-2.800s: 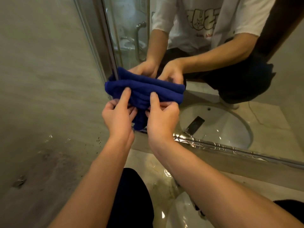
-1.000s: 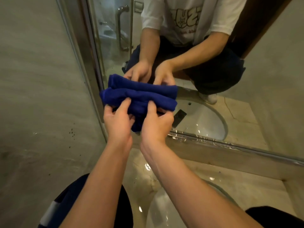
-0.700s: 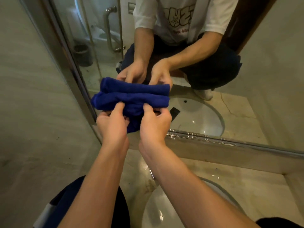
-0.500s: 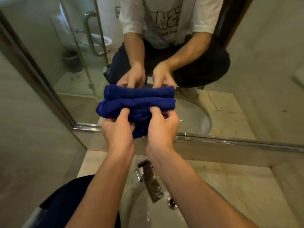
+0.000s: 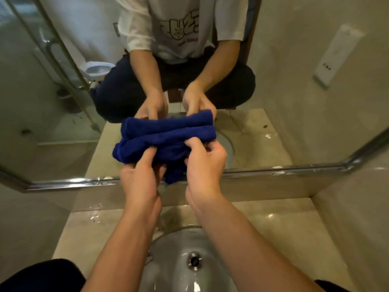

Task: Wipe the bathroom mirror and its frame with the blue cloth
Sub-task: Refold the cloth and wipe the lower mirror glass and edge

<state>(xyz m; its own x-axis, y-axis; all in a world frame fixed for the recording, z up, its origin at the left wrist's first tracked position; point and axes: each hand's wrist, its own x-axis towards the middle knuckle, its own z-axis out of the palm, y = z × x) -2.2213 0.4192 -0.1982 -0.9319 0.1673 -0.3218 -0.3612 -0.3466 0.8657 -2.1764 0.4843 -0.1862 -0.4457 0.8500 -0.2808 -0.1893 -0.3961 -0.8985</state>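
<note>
Above the wet beige stone vanity counter (image 5: 273, 224), against its back edge:

Item, large wall mirror (image 5: 284, 70) of plain glass; hard, slick, breakable by a knock, best met with flat, even pressure.

Item, thin chrome metal frame (image 5: 273, 171) along the mirror's lower edge; narrow and rigid, probably best reached with a folded edge of cloth run along it.

Item, round white basin (image 5: 189, 268) sunk in the counter's front middle, metal drain at centre.

Item, dark blue terry cloth (image 5: 168, 137), folded into a thick roll, held up at the glass just above the lower frame. Soft, light, floppy; a loose tail hangs below. Likely grips well when bunched; hold it at the fold.

Item, left hand (image 5: 140, 178), fingers curled, pinching the cloth's underside.

Item, right hand (image 5: 203, 163), likewise pinching the roll's right end.
</note>
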